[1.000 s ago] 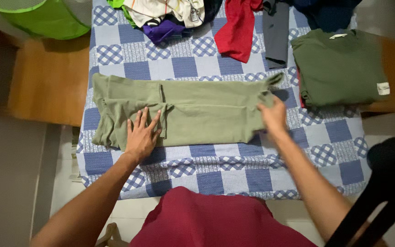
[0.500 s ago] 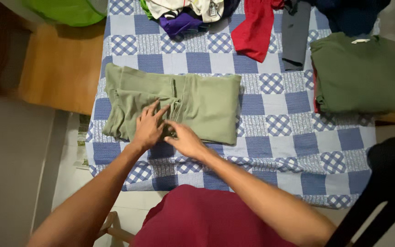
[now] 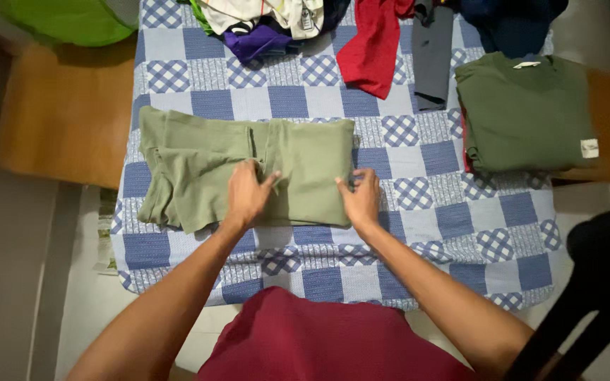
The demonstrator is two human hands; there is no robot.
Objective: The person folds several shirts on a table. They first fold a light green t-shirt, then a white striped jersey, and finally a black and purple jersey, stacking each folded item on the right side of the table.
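Observation:
A light olive green garment (image 3: 298, 162) lies folded over on a blue and white checked cloth (image 3: 418, 212). My left hand (image 3: 248, 192) lies on the middle of the garment, near the edge of the folded-over layer, fingers close together. My right hand (image 3: 361, 197) rests at the garment's right folded edge, fingers touching the fabric. Whether either hand pinches cloth is hard to tell; both seem to press flat.
A folded dark green shirt (image 3: 527, 113) lies at the right. A heap of clothes (image 3: 270, 25), a red garment (image 3: 372, 42) and a grey one (image 3: 428, 53) lie at the far edge. A green hamper (image 3: 72, 21) stands at the upper left, a black chair back (image 3: 594, 282) at the lower right.
My right hand carried the garment's right end over to the left, halving its length, then moved back to the new right edge. My left hand stayed on the middle.

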